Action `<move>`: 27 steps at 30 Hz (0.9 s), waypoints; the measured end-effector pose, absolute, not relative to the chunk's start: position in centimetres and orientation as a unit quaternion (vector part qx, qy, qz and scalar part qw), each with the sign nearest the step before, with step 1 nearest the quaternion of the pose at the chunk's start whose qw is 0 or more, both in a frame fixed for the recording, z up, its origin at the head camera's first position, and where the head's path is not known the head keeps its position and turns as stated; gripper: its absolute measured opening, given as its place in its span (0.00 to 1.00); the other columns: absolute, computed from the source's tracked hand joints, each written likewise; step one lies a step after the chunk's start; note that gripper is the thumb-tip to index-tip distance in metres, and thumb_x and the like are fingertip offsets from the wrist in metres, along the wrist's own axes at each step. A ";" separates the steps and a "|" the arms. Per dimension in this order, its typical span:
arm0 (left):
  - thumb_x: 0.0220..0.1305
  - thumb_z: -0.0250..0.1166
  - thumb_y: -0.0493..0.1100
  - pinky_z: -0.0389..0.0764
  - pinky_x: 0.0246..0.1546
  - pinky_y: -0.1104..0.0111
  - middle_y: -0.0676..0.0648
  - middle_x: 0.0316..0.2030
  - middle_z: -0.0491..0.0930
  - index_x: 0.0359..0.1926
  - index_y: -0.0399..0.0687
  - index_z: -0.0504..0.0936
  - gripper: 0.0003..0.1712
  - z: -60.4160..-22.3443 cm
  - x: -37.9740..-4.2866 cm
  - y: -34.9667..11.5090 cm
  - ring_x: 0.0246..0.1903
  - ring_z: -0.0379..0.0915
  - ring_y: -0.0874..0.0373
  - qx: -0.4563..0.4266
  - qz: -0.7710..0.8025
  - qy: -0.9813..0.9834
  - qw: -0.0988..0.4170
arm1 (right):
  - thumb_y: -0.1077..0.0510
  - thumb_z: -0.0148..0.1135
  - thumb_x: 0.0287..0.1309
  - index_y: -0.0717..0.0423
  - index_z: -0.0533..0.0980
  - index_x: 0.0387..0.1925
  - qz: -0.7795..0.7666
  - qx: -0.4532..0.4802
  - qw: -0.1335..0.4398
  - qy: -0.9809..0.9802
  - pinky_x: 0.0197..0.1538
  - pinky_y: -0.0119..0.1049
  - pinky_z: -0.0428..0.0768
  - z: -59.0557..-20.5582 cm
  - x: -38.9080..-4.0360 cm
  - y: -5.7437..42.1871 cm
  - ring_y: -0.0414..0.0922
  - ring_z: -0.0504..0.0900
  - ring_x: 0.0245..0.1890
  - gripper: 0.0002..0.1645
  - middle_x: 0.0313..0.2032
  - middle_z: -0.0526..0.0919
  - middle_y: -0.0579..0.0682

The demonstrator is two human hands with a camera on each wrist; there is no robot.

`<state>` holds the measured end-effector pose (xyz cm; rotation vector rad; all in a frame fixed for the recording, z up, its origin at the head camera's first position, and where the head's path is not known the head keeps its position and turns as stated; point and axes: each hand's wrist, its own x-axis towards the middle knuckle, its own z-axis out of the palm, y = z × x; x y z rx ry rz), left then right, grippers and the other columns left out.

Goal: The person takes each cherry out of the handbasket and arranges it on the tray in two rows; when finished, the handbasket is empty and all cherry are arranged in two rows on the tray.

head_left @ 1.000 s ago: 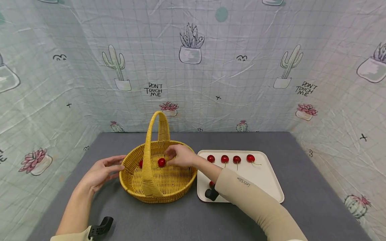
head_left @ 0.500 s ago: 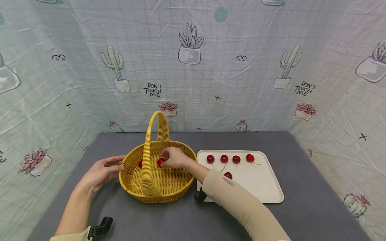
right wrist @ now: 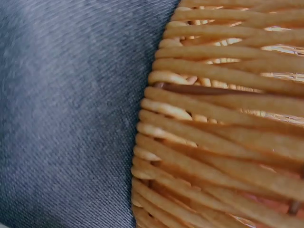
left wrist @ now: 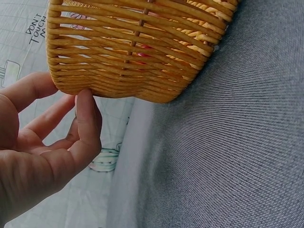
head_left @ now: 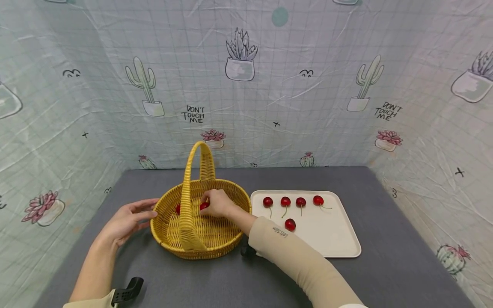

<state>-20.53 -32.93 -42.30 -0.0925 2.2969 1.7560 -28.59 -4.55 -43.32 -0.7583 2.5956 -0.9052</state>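
Note:
A yellow wicker basket (head_left: pixel 215 239) with a tall arched handle stands on the grey table. My left hand (head_left: pixel 125 220) is at its left side, finger and thumb tips touching the basket near the rim; the left wrist view shows these fingers loosely bent beside the weave (left wrist: pixel 118 71). Inside the basket, my right hand (head_left: pixel 219 203) pinches a red cherry (head_left: pixel 204 206), which the fingers partly cover. Another cherry (head_left: pixel 178 208) lies further left, partly behind the handle. The right wrist view shows only basket weave (right wrist: pixel 213 133) and cloth, no fingers.
Right of the basket lies a white rectangular tray (head_left: pixel 327 235) with several red cherries, a row of them (head_left: pixel 285 201) along its back and one (head_left: pixel 290 224) nearer. Patterned cloth (head_left: pixel 246 107) hangs around the table. The basket's handle (head_left: pixel 187 192) rises left of my right hand.
My right hand has moved left and slightly down inside the basket, and its fingers have come around the cherry. A cherry on the tray is now uncovered. My left hand has stayed put.

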 end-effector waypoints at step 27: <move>0.72 0.67 0.43 0.81 0.56 0.56 0.37 0.66 0.69 0.77 0.34 0.60 0.41 -42.0 -20.3 -32.9 0.51 0.75 0.68 -0.032 0.604 0.787 0.123 | 0.59 0.75 0.58 0.58 0.80 0.50 -0.395 -0.273 0.162 0.862 0.42 0.33 0.81 -40.4 -28.4 -2.0 0.41 0.80 0.39 0.19 0.40 0.82 0.47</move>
